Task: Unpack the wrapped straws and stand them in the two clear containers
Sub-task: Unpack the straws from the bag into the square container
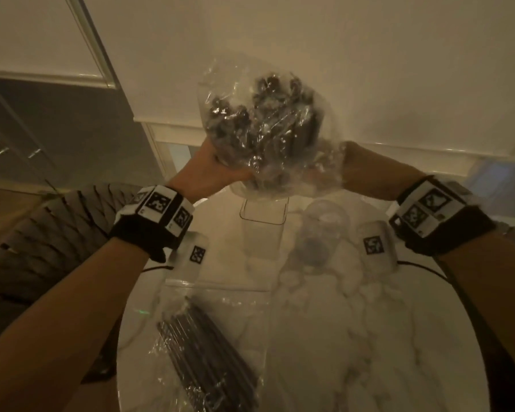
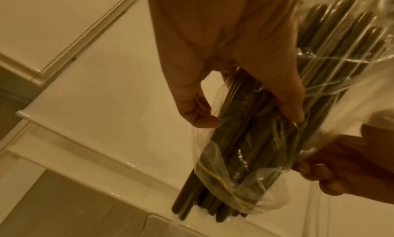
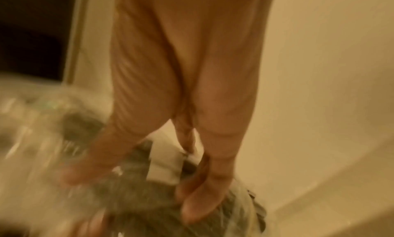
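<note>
- We stood over a white marble counter [image 1: 354, 337] in a dim, warm-lit room, pale wall panels behind it and a woven chair [image 1: 57, 233] to our left.
- Our left hand [image 1: 208, 171] gripped a clear bag of dark straws [image 1: 268, 126], thumb and fingers curled round the bundle.
- Our right hand [image 1: 360, 165] pinched the bag's loose plastic near its mouth.
- The bag hung in the air above the square clear container [image 1: 263, 215], its long axis near upright, straw ends poking out of the lower opening.
- A round clear container [image 1: 321, 233] stood just beside the square one.
- A second straw bag [image 1: 208, 352] lay flat on the counter, pointing diagonally.
</note>
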The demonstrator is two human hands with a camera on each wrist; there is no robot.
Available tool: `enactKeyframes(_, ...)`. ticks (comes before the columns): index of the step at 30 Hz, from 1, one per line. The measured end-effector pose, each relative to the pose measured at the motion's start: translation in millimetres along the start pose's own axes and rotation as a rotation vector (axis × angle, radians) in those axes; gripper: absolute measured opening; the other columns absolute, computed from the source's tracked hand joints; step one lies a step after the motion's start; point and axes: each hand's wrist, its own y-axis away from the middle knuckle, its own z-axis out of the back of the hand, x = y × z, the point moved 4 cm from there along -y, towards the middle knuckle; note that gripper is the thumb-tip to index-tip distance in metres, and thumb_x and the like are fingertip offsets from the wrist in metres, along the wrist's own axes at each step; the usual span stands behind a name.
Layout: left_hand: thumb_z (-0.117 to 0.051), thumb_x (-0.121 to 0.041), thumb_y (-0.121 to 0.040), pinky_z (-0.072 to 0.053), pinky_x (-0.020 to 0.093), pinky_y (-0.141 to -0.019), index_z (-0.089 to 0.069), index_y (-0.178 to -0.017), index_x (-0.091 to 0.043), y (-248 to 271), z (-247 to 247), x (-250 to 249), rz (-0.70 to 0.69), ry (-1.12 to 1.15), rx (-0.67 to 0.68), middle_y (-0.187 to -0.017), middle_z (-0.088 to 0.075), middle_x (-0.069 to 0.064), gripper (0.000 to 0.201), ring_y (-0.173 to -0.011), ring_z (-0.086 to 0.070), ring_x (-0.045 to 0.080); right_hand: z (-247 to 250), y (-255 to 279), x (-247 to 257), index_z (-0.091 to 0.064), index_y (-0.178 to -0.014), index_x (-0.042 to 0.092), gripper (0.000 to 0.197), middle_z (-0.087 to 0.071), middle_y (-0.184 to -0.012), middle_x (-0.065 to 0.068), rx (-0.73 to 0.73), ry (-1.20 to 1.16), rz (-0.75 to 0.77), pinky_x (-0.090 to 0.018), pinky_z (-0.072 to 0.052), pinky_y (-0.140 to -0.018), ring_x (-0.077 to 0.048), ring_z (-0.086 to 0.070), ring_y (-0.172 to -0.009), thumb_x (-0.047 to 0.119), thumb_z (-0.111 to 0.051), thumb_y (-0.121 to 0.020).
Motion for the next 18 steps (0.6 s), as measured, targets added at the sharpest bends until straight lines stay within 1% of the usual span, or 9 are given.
enactKeyframes(1,-0.077,-0.017,-0.073,-0.048,0.005,-0.065,-0.063,-0.107,-0.021,-3,1,0,0.017,0.007,0.002,-0.094,-0.07,-0.015,0.037,-0.082,-0.063,-0.013,1,-10,-2,-0.058,-0.113,0.0,0.027,-0.069,-0.098,-0.011,-0.031,0.097,0.02,-0.026,-0.057,-0.074,-0.02,-0.068,-0.089,0.0,-0.059,-0.086)
enactKeyframes(2,-0.077,-0.019,-0.074,-0.049,0.007,-0.062,-0.066,-0.098,-0.028,-8,0,1,0.028,0.019,0.0,-0.085,-0.072,-0.019,0.028,-0.077,-0.064,-0.011,0,-23,-9,-0.06,-0.109,0.002,0.027,-0.067,-0.098,-0.011,-0.064,0.141,0.017,-0.023,-0.057,-0.073,-0.022,-0.067,-0.088,0.005,-0.066,-0.083)
enactKeyframes(4,-0.078,-0.025,-0.073,-0.052,0.011,-0.061,-0.067,-0.089,-0.036,-16,-3,9,0.049,0.038,0.002,-0.081,-0.072,-0.023,0.022,-0.076,-0.067,-0.007,-9,-42,-13,-0.063,-0.101,0.013,0.031,-0.066,-0.093,0.001,-0.101,0.116,0.06,-0.01,-0.052,-0.062,-0.002,-0.065,-0.078,0.021,-0.077,-0.074)
enactKeyframes(6,-0.078,-0.027,-0.073,-0.053,0.013,-0.062,-0.067,-0.097,-0.032,-22,-4,19,0.089,0.056,-0.011,-0.087,-0.073,-0.018,0.027,-0.081,-0.068,-0.003,-13,-55,-20,-0.066,-0.103,0.012,0.042,-0.068,-0.089,0.002,-0.156,0.091,0.098,-0.012,-0.053,-0.06,0.003,-0.066,-0.072,0.03,-0.081,-0.068)
enactKeyframes(9,-0.078,-0.03,-0.072,-0.056,0.022,-0.071,-0.064,-0.113,-0.024,-29,-2,36,0.171,0.101,-0.012,-0.103,-0.071,-0.007,0.043,-0.094,-0.068,0.008,-15,-65,-29,-0.068,-0.105,0.012,0.036,-0.068,-0.083,0.006,-0.229,0.159,0.088,-0.004,-0.048,-0.057,0.013,-0.063,-0.067,0.023,-0.079,-0.073)
enactKeyframes(11,-0.079,-0.028,-0.071,-0.056,0.027,-0.075,-0.064,-0.109,-0.027,-30,-2,44,0.197,0.123,-0.006,-0.106,-0.071,-0.006,0.041,-0.096,-0.068,0.011,-21,-71,-32,-0.069,-0.102,0.017,0.034,-0.069,-0.087,0.003,-0.225,0.173,0.08,-0.005,-0.049,-0.058,0.007,-0.066,-0.07,0.028,-0.08,-0.071)
enactKeyframes(14,-0.079,-0.026,-0.07,-0.057,0.028,-0.072,-0.063,-0.105,-0.03,-30,-1,47,0.227,0.105,0.012,-0.102,-0.071,-0.01,0.039,-0.094,-0.068,0.01,-27,-82,-39,-0.069,-0.097,0.031,0.043,-0.067,-0.102,-0.007,-0.259,0.201,0.017,-0.019,-0.057,-0.062,-0.013,-0.067,-0.086,0.051,-0.079,-0.061)
enactKeyframes(15,-0.08,-0.026,-0.07,-0.057,0.027,-0.07,-0.061,-0.107,-0.03,-31,0,48,0.232,0.094,0.025,-0.102,-0.07,-0.011,0.042,-0.093,-0.068,0.009,-28,-85,-42,-0.068,-0.097,0.031,0.041,-0.068,-0.101,-0.007,-0.256,0.201,0.021,-0.016,-0.055,-0.059,-0.011,-0.067,-0.082,0.05,-0.079,-0.062)
enactKeyframes(18,-0.079,-0.024,-0.07,-0.054,0.027,-0.068,-0.056,-0.108,-0.032,-32,4,52,0.258,0.058,0.043,-0.099,-0.065,-0.018,0.045,-0.092,-0.063,0.003,-32,-85,-40,-0.069,-0.099,0.023,0.035,-0.071,-0.087,0.0,-0.257,0.204,0.035,-0.005,-0.047,-0.049,0.008,-0.062,-0.055,0.041,-0.077,-0.07)
